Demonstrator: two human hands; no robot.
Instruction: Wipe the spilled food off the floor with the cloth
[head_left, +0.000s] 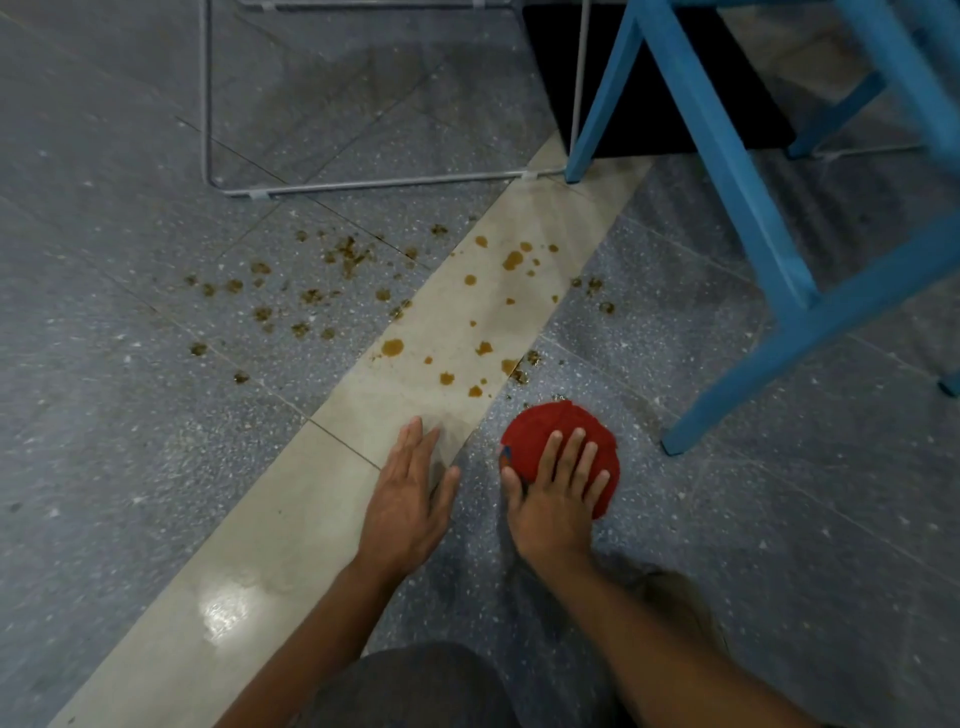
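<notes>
Fingers (571, 452) of the right hand (558, 499) press flat on the red cloth (540, 436); left hand (408, 493) splayed empty; wiping risks smearing the brown spill (488, 312) wider.

Blue wooden chair legs (727, 150) beside a thin wire frame (363, 183).

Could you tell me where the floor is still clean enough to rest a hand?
Clean: the pale strip near the left hand, and grey floor right of the cloth. Spatter crowds the floor between the hands and the wire frame.
</notes>
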